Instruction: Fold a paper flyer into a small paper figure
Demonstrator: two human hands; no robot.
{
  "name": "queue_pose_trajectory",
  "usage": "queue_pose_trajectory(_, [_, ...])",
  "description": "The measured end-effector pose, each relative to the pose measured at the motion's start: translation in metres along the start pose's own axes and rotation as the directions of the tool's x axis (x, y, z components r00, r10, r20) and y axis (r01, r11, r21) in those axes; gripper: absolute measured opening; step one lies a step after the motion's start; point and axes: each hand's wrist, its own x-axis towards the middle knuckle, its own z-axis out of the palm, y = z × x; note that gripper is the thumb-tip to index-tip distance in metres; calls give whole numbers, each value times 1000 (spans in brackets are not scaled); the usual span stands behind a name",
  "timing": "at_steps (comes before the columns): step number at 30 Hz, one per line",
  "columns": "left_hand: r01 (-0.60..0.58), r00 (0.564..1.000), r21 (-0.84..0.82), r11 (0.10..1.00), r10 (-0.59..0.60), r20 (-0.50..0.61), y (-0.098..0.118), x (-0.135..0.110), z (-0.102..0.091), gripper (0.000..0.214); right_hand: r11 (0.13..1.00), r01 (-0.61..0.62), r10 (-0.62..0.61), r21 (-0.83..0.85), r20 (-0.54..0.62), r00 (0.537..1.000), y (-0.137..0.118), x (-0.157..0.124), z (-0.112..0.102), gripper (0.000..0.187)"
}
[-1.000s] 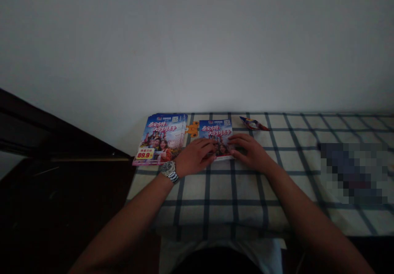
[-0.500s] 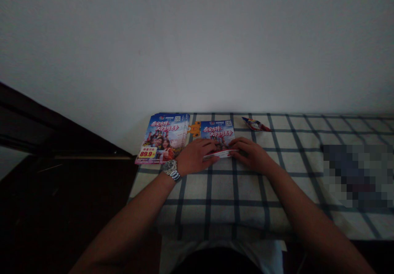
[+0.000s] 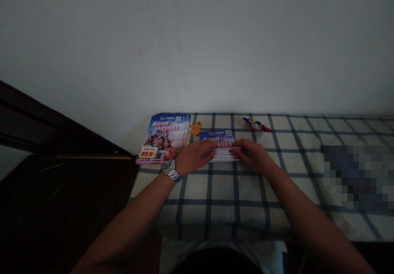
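Note:
A blue printed leaflet (image 3: pixel 219 139) lies on the checked cloth (image 3: pixel 221 192) in front of me, its near part folded up so the white underside (image 3: pixel 224 155) shows. My left hand (image 3: pixel 193 157), with a metal watch at the wrist, pinches the fold's left end. My right hand (image 3: pixel 252 156) pinches its right end. A stack of the same leaflets (image 3: pixel 163 138) lies flat to the left, close to my left hand.
A small folded paper shape (image 3: pixel 256 124) sits at the back near the wall. An orange cut-out (image 3: pixel 195 129) peeks out between the stack and the leaflet. A blurred patch (image 3: pixel 357 175) covers the cloth at right. Dark furniture (image 3: pixel 55 159) stands left of the table.
The leaflet's near edge has been lifted and folded away from me, so its white back now shows. Both hands moved slightly forward with it.

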Motion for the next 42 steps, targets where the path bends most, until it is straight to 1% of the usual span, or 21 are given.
queue_pose_trajectory(3, [-2, 1000, -33, 999, 2, -20, -1, 1, 1, 24, 1000, 5, -5, -10, -5, 1000, 1, 0, 1, 18])
queue_pose_trajectory(6, [-7, 1000, -54, 999, 6, -19, -5, 3, 4, 23, 997, 71, -72, -34, -41, 997, 2, 2, 3, 14])
queue_pose_trajectory(9, [-56, 998, -66, 996, 54, -29, -8, 5, 8, 21, 991, 102, -108, -90, -61, 992, 4, 4, 5, 9])
queue_pose_trajectory(12, [-95, 993, -17, 995, 93, -74, -11, 7, 10, 19, 989, 85, -90, -118, -38, 995, 5, 5, 6, 7])
queue_pose_trajectory(15, [-73, 993, 51, 996, 78, -90, -13, 7, 11, 19, 990, 82, -85, -117, -17, 996, 5, 5, 8, 7])
queue_pose_trajectory(18, [-31, 995, 80, 996, 38, -88, -14, 6, 13, 24, 989, 80, -82, -123, -14, 997, 7, 5, 9, 8])
queue_pose_trajectory(21, [6, 995, 103, 995, 4, -96, -15, 5, 15, 37, 988, 82, -84, -134, -11, 996, 9, 6, 10, 8])
queue_pose_trajectory(26, [-4, 994, 70, 998, 11, -104, -14, 6, 15, 46, 984, 95, -98, -149, -11, 995, 10, 7, 10, 9])
queue_pose_trajectory(29, [-9, 995, 58, 998, 14, -99, -13, 6, 13, 47, 982, 101, -106, -157, -27, 994, 10, 7, 9, 10])
queue_pose_trajectory(33, [-16, 997, 53, 998, 20, -68, -10, 7, 11, 43, 983, 103, -109, -149, -32, 994, 10, 7, 9, 10])
queue_pose_trajectory(38, [-38, 998, 44, 998, 40, -42, -6, 7, 9, 37, 985, 86, -91, -150, -27, 995, 12, 6, 7, 8])
queue_pose_trajectory(42, [-41, 999, 22, 999, 41, -18, -6, 7, 10, 37, 989, 62, -65, -136, -19, 998, 8, 6, 4, 7])
